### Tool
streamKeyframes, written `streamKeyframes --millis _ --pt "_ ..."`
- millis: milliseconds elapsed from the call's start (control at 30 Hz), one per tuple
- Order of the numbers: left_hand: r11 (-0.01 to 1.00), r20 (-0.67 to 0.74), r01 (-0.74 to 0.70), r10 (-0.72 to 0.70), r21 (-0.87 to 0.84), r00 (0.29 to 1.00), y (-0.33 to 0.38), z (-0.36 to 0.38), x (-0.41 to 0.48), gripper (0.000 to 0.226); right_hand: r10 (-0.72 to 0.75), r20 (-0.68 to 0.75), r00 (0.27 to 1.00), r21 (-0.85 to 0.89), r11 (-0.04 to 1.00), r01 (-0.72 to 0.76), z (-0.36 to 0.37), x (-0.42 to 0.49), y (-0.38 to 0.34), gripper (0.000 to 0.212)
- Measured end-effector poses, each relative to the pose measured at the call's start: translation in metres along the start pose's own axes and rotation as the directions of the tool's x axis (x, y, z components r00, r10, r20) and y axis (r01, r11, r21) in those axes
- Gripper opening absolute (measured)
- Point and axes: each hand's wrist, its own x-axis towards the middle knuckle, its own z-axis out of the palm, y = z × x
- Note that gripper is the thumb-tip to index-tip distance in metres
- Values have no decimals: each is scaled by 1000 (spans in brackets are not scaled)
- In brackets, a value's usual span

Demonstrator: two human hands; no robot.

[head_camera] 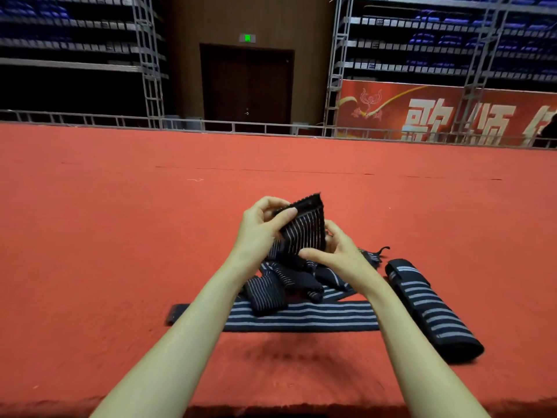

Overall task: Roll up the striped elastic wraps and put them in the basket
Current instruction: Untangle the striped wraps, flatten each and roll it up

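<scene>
wrap in hand: black elastic wrap with thin white stripes [304, 230], end held up over the heap, no roll started that I can see
left hand [262, 227]: thumb and fingers pinch its upper edge
right hand [334, 251]: fingers curled on its lower edge
heap [286, 282]: tangled striped wraps on the red carpet [120, 236], under the hands
flat strip [301, 319]: lies stretched out, nearer side of the heap
done: dark striped bundle [431, 309] at right looks rolled
left: held wrap, heap, flat strip
basket: not in view

Wrap end [304, 227] held above tangled wraps [289, 282], flat wrap [301, 319] nearer, rolled wrap [431, 309] right
</scene>
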Motion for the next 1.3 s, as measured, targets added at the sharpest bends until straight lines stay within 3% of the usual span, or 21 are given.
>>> streamKeyframes --millis 100,167,300,367,433,533,633,767,833,900,967,1000,1033,1067,1200,1267,1300 --pt "998 -116 16 -24 -66 993 3 -4 -3 6 107 56 993 -169 981 -97 -3 -3 24 61" --pt "987 -215 29 -63 -156 975 1 -12 -3 5 141 55 988 -364 925 -112 -5 -5 37 55" --pt "991 -381 49 -94 -126 920 -16 -40 -5 4 63 -155 986 -491 861 -132 -17 -12 47 32" --pt "992 -449 94 -122 -84 885 -31 -54 -11 8 25 -256 966 -525 836 -161 -28 -14 47 34" --pt "987 -486 160 -150 -22 861 -51 -68 -21 12 8 -295 955 -662 719 -210 -38 -17 50 40" --pt "941 -479 259 -128 218 868 -79 -84 -43 21 42 -312 949 -786 550 -283 -44 -27 57 48" --pt "823 -447 343 -124 453 886 -101 -97 -71 32 107 -300 948 -820 478 -313 -48 -39 65 51" --pt "659 -358 354 -135 664 924 -124 -113 -99 37 148 -287 946 -878 355 -322 -40 -53 80 53" --pt "592 -337 355 -147 724 930 -127 -118 -108 34 265 -224 938 -897 319 -304 -55 -49 78 60" --pt "525 -299 352 -185 775 936 -130 -120 -115 33 278 -127 952 -912 344 -222 -80 -40 88 78" --pt "471 -267 341 -218 814 939 -134 -122 -121 34 368 -125 921 -872 402 -279 -70 -49 87 68" --pt "448 -267 341 -222 826 938 -137 -123 -123 33 400 -176 900 -876 353 -328 -57 -55 90 61" --pt "429 -272 344 -220 836 937 -139 -122 -125 32 345 -246 906 -902 262 -344 -47 -60 97 57" --pt "409 -277 345 -216 845 936 -141 -122 -126 31 347 -256 902 -908 234 -348 -39 -67 103 57" --pt "258 -304 367 -255 894 918 -145 -119 -131 32 295 -239 925 -905 276 -322 -39 -72 119 57" --pt "184 -284 317 -183 930 941 -145 -116 -133 33 224 -182 957 -945 230 -233 -40 -72 124 56" --pt "206 -250 274 -135 939 959 -144 -113 -133 34 187 -138 973 -959 219 -178 -37 -73 126 53"
